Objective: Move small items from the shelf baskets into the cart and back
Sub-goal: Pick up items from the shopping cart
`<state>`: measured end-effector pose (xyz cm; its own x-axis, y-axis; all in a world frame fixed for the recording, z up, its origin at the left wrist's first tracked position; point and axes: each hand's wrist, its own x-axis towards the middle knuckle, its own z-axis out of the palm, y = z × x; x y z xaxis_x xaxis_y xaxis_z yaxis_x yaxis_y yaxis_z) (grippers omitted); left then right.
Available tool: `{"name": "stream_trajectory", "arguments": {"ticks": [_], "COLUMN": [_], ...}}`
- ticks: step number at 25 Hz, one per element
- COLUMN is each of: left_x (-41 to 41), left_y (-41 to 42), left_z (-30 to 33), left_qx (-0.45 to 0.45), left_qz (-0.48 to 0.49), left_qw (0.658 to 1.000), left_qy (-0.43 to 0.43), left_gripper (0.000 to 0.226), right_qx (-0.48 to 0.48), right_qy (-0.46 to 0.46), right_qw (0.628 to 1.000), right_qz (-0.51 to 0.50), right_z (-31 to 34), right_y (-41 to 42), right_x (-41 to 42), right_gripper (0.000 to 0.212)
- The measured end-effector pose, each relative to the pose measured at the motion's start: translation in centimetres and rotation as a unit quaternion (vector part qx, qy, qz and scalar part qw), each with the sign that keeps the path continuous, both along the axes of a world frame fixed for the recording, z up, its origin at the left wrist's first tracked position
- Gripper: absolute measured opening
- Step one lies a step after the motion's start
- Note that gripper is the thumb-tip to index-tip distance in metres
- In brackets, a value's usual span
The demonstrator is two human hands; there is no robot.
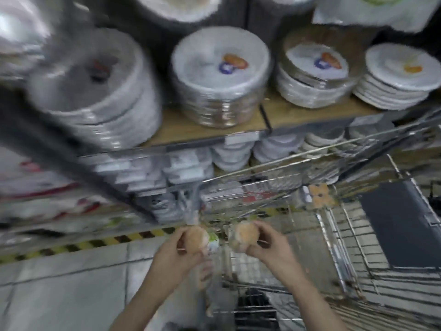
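Note:
The frame is blurred by motion. My left hand [177,249] grips a small round orange packet [196,237] with a green and white end. My right hand [269,244] grips a second round orange packet [245,234]. Both hands are held side by side, a little apart, over the near left corner of the wire cart [334,225]. An orange item [321,194] lies further back in the cart, by its far wire wall.
Shelves ahead carry wrapped stacks of disposable plates [219,75] on a wooden board [210,130], with more packs below. A dark panel [401,223] lies in the cart at the right. Yellow-black tape [95,243] marks the grey tiled floor at the left.

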<state>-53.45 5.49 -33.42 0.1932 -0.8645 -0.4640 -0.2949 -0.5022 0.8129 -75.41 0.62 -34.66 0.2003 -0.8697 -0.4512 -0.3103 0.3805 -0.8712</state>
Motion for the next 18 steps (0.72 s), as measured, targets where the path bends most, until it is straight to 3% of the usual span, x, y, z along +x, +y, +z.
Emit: {"name": "stream_trajectory", "arguments": {"ticks": [7,13,18], "left_x": [18.7,27.9,32.7], "left_y": [16.8,30.5,35.2], "left_z": [10.5,15.8,17.9], "left_qx": [-0.077,-0.151,-0.200], "left_qz": [0.212,0.441,0.552], "left_qw": [0.974,0.885,0.809], "left_qy": [-0.007,-0.021,-0.006], "left_gripper": [0.035,0.027,0.021], "right_qx": [-0.022,0.013,-0.008], "right_qy": [-0.078,-0.138,-0.150], "right_qw": [0.987,0.930,0.880], "right_qz": [0.138,0.340,0.450], "right_z": [7.9,13.3,16.3], "right_y": [8.8,16.2,19.3], "right_x": [22.0,38.4,47.6], "right_gripper": [0.047,0.035,0.035]}}
